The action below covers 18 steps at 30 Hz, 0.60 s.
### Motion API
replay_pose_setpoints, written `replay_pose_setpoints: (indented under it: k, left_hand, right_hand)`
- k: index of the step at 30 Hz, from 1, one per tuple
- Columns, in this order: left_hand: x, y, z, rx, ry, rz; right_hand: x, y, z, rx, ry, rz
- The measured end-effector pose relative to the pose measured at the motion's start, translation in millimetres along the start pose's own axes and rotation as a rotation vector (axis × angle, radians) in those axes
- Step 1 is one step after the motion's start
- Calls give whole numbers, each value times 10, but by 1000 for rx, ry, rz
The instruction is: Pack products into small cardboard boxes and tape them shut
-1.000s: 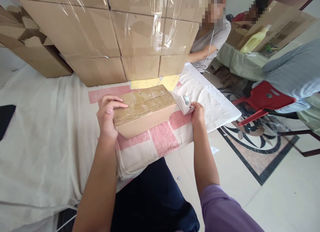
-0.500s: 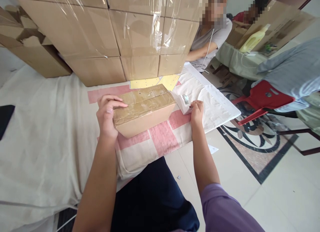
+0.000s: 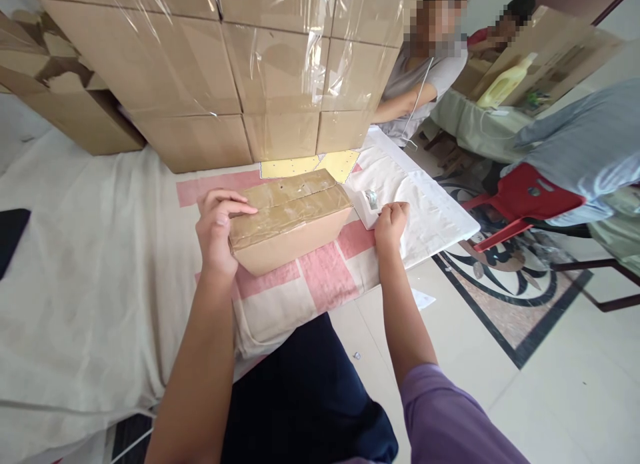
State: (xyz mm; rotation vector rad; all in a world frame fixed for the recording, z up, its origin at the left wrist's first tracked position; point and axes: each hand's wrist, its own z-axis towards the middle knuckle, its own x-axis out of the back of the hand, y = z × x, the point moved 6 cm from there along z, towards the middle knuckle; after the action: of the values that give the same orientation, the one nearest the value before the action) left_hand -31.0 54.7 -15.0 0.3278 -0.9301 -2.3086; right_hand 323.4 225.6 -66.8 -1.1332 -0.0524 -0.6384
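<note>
A closed brown cardboard box (image 3: pixel 295 234) lies on the cloth-covered table, with tape along its top. My left hand (image 3: pixel 217 231) grips its left end, fingers over the top and the palm against the side. To the right of the box stands a small white tape dispenser (image 3: pixel 366 212) with a roll of clear tape (image 3: pixel 371 199) in it. My right hand (image 3: pixel 393 225) is pinched shut at the dispenser's front end. Whatever sits between those fingertips is hidden.
Cardboard boxes (image 3: pixel 280 71) wrapped in clear film are stacked behind. Yellow sheets (image 3: pixel 290 167) lie at their foot. An opened carton (image 3: pixel 95 121) stands left. Across the table's right corner is a person (image 3: pixel 420 84); a red chair (image 3: pixel 530 194) stands beyond.
My right hand has shifted very slightly left and turned at the dispenser's front end. My left hand stays on the box, which has hardly moved.
</note>
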Motion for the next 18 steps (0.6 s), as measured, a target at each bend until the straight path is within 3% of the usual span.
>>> replay_pose_setpoints:
  k: [6,18]
  left_hand:
    - [0,-22,-9,16,5,30]
    - [-43,129,-4,20,-21,73]
  right_hand:
    - [28,-111,-47,-48,40,-198]
    - [5,-113,-152,-42,30,-163]
